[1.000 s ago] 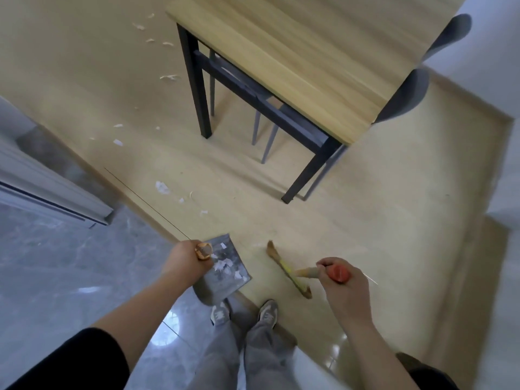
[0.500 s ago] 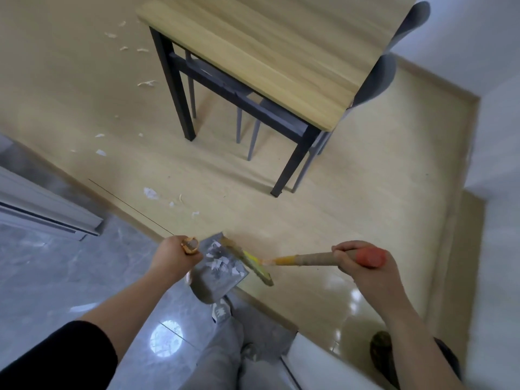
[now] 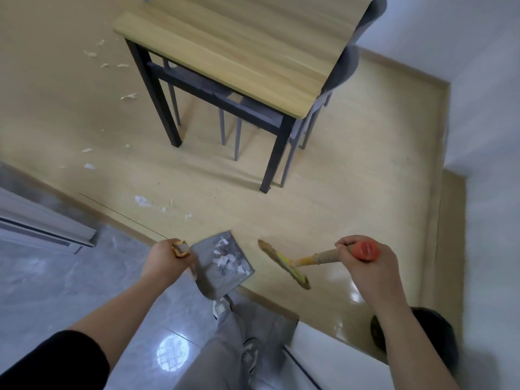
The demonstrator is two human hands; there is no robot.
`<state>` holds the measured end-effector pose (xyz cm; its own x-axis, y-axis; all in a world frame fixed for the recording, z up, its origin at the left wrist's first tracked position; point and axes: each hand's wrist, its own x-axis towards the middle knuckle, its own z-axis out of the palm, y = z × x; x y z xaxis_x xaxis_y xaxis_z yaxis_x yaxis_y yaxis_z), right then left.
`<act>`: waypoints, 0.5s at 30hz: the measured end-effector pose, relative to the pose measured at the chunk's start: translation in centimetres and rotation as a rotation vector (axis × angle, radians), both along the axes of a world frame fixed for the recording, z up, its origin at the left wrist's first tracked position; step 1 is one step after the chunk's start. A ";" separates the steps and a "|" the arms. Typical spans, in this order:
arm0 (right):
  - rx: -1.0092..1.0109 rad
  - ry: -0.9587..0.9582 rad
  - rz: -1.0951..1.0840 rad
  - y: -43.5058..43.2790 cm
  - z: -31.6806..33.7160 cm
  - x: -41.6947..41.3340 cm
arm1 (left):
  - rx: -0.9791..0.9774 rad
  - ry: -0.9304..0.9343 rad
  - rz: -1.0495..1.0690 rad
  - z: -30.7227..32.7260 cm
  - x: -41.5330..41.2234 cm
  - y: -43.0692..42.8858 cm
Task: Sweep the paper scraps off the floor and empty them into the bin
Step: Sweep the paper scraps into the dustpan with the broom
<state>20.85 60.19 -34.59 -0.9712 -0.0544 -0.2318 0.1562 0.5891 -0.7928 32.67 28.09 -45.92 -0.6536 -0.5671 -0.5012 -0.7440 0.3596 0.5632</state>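
Beside left grip: dustpan, held tight, some scraps inside. Tight in right grip: broom. More lie ahead on floor; nothing binned yet.

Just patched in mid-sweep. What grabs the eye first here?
The grey dustpan low in the centre, held by the left hand, carries white scraps. Right of it, the right hand holds a short broom apart from the pan. Loose paper scraps lie on the wooden floor left of the table.
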 end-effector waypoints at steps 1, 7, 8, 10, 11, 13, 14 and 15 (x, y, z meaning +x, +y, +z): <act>0.004 0.004 -0.005 -0.1 0.0 -0.2 | -0.006 0.007 0.014 0.0 0.1 -0.4; -0.010 0.002 -0.052 -2.5 -0.2 -2.4 | -0.005 0.021 0.076 0.2 0.9 -2.3; -0.018 -0.004 -0.070 -2.9 -0.3 -2.6 | -0.009 0.017 0.047 0.3 0.8 -2.4; -0.027 -0.013 -0.085 -3.7 -0.4 -2.9 | -0.014 0.015 -0.013 0.7 -0.1 -3.1; -0.028 -0.009 -0.094 -3.9 -0.5 -2.9 | -0.014 0.008 -0.044 0.9 -0.6 -3.4; -0.021 0.003 -0.136 -4.0 -0.9 -3.0 | -0.016 -0.028 -0.123 0.8 -1.8 -4.0; -0.018 0.011 -0.164 -3.9 -1.1 -2.9 | -0.013 -0.050 -0.166 0.6 -2.3 -4.0; -0.011 0.018 -0.193 -3.7 -1.3 -2.7 | -0.014 -0.069 -0.202 0.4 -2.6 -4.0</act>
<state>18.17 56.53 -35.92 -0.9680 0.1308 -0.2143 0.2508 0.5408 -0.8029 30.02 24.10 -45.50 -0.7190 -0.4349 -0.5422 -0.6926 0.5129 0.5072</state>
